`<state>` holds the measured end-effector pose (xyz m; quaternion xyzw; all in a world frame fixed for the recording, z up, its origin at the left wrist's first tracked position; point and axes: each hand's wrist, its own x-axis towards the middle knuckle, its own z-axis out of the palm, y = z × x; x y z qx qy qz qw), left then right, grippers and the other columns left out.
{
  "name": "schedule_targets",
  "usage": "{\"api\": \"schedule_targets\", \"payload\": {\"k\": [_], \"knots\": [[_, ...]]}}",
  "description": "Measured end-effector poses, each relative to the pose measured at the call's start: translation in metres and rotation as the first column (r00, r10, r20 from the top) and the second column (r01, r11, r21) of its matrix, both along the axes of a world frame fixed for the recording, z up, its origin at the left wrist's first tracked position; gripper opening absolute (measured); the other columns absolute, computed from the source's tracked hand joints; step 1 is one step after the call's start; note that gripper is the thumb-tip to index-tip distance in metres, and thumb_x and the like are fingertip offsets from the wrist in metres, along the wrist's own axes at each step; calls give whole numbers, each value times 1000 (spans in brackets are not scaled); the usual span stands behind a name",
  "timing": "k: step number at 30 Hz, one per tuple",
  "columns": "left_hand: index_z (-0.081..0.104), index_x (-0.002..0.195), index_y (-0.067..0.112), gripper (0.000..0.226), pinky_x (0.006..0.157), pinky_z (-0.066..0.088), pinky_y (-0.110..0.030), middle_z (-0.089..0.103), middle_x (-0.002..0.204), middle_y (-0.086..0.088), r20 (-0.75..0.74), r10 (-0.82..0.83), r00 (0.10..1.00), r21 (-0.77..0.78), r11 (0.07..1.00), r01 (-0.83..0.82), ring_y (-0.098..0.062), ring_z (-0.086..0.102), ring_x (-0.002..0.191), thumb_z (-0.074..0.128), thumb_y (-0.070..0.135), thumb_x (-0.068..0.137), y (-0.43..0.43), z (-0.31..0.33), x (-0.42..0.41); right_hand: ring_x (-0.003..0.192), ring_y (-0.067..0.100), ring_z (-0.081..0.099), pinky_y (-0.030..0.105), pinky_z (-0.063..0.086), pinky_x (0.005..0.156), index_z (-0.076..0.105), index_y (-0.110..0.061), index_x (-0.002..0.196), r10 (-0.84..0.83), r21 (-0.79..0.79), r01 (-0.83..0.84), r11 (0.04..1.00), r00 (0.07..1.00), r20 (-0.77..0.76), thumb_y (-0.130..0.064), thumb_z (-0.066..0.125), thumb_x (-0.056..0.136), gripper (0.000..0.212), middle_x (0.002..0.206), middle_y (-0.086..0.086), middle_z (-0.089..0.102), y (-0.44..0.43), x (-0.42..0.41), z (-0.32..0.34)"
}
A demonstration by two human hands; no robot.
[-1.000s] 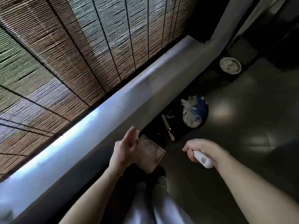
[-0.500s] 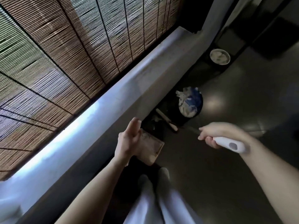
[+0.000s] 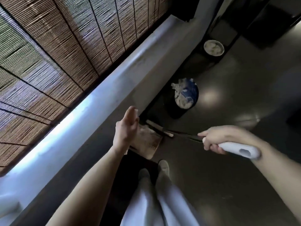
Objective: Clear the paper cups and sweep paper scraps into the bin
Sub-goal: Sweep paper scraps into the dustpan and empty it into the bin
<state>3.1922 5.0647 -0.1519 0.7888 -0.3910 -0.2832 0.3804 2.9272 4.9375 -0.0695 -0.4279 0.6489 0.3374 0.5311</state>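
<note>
Short of the bin point(image 3: 194, 92), my right hand point(image 3: 216, 139) is gripping the white brush handle point(image 3: 239, 150); my left hand point(image 3: 126, 129) is lying straight-fingered against the dustpan point(image 3: 148, 142).

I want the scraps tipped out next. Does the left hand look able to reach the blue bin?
Probably not without a step and a bend. The left hand is up by the ledge, while the bin stands on the floor further ahead, past the broom head. Nothing else lies between.
</note>
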Motion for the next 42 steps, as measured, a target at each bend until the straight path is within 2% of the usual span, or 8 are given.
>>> {"api": "schedule_targets", "payload": {"k": [4,9,14,18,23,28,35,42], "knots": [[47,105,50,24,69,44,-14,57,82,36,4,15,1000,4,1000,-15,16,53,72,53,33,88,4,2,-2,29,8,33,12,28,33,37,-40,138,-26,-51,27,998,999,31,-1,48,92,61,40,-3,38,-9,-7,20],[47,99,43,18,60,42,-18,56,80,19,21,17,1000,27,999,-17,-3,51,66,49,29,87,3,2,0,27,8,33,12,29,32,29,-35,145,-2,-69,7,998,997,74,1,45,93,65,40,-2,39,1,0,-2],[52,103,48,20,44,38,-9,59,71,15,-4,42,999,19,999,-42,4,54,56,50,36,87,-1,2,1,47,14,48,28,43,53,28,-18,150,314,-92,-307,947,946,83,-3,49,86,69,59,2,51,66,12,-50],[54,106,49,23,44,39,-8,58,70,17,-35,62,997,7,998,-62,4,54,53,53,33,89,1,6,-11,28,7,40,14,34,35,33,-33,146,133,14,-137,991,980,149,-2,44,87,68,39,-2,48,91,-28,-48],[54,104,44,23,50,40,-10,58,70,21,-16,61,998,-16,998,-61,4,52,56,55,26,90,12,14,-34,33,8,34,14,30,34,29,-43,145,-13,42,6,999,987,158,3,48,89,75,43,-2,39,67,-91,-19],[55,121,40,32,66,44,-18,63,89,11,-17,149,989,-1,989,-149,-6,58,79,58,30,90,42,18,-81,33,8,33,15,30,34,25,-41,147,-23,-5,24,1000,976,215,3,47,92,74,45,-2,37,65,-137,4],[54,115,48,31,74,50,-27,60,79,23,21,299,954,-143,945,-293,-6,58,72,60,30,91,103,44,-197,36,8,36,17,32,35,22,-38,150,124,-120,-90,989,939,322,-1,53,92,75,44,-1,39,81,-250,19],[55,113,50,28,42,50,-33,57,76,5,50,428,902,-261,878,-402,-13,49,49,59,31,93,157,104,-286,33,4,32,12,28,31,21,-33,150,2,-107,52,993,892,451,-5,54,96,69,46,-3,36,97,-358,58]]}}
